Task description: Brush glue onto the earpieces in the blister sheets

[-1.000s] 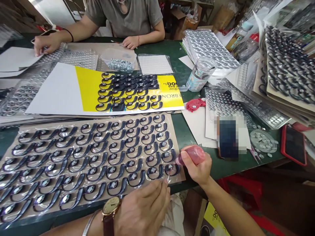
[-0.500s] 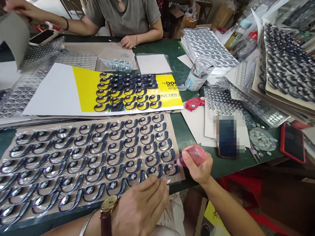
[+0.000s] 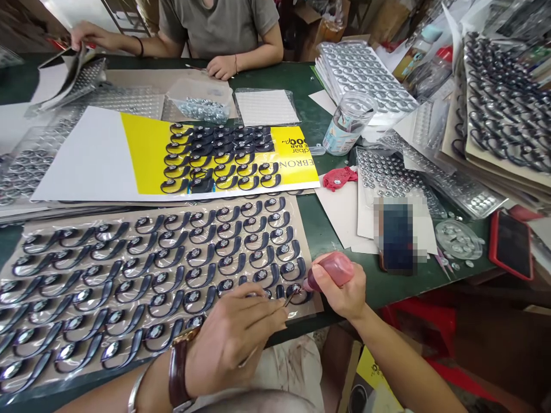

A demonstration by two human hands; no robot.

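My left hand [image 3: 235, 335], with a watch [image 3: 178, 367] on its wrist, is closed on slim metal tweezers [image 3: 291, 296]. Their tip touches or nearly touches a dark round piece with a shiny centre [image 3: 294, 289] at the card's near right corner. In my right hand [image 3: 344, 289] is a pink squeeze bottle [image 3: 333, 268], tilted so that its nozzle points at the same piece. Rows of black curled strap pieces, each with a shiny stone, cover the plastic-wrapped brown card [image 3: 303, 232]. My left hand hides part of the lower rows.
Beyond the card lies a yellow and white sheet [image 3: 92, 160] with more black pieces. A plastic jar [image 3: 346, 126], red cloth [image 3: 338, 179], phone [image 3: 511, 244] and stacked cards [image 3: 508, 109] are to the right. Across the table, a co-worker's hand [image 3: 221, 67] rests near a tub [image 3: 198, 94].
My left hand has shifted slightly left and its tweezers lie flatter. The bottle has moved slightly left. Across the table, the co-worker's other hand has lowered the sheets it holds.
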